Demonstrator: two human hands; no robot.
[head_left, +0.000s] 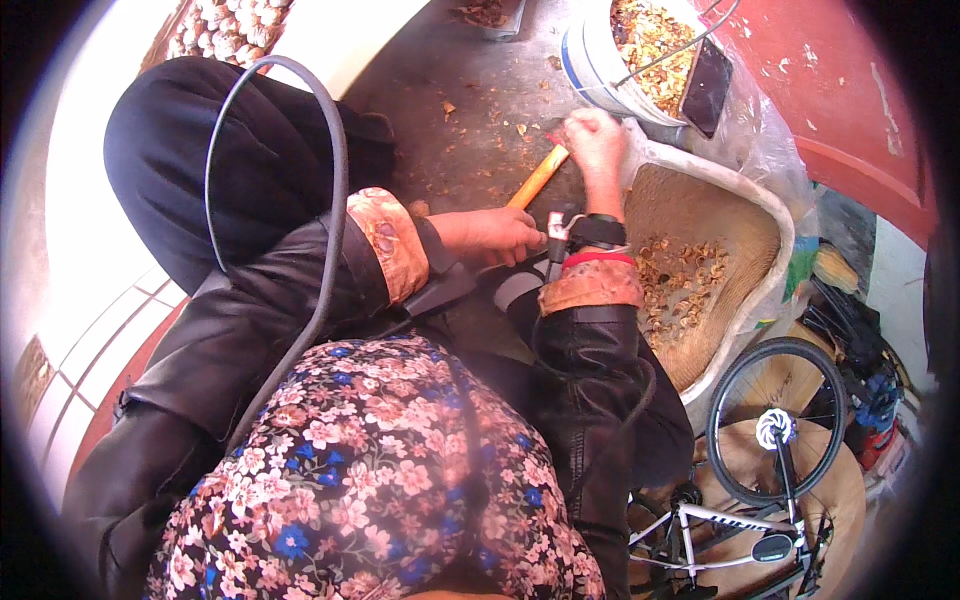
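We are crouching over a dark, crumb-strewn slab (470, 110) and working with a small hammer whose orange wooden handle (537, 178) is running diagonally between our two hands. Our right hand (597, 140), at about one o'clock from the centre of the view, is curling closed around the upper end of the handle near the head, and the head itself is hidden under the fingers, so we cannot tell what it is resting on. Our left hand (492, 237) is lying closed and low at the handle's lower end, knuckles up; whether it is pinching a nut or merely steadying the handle we cannot tell. To do this well, we judge, we should be keeping the strokes short and the left fingertips clear of the striking spot (a choked-up grip like this one is giving control rather than force). A woven winnowing tray (700, 200) holding broken shells (685, 285) is lying at three o'clock, just beside our right forearm, and a white bucket (590, 60) heaped with shell pieces is standing at one o'clock, with a dark phone (706, 85) leaning on its rim. A basket of whole walnuts (225, 30) is sitting far off at eleven o'clock, and a bicycle (775, 440) is standing at four o'clock.
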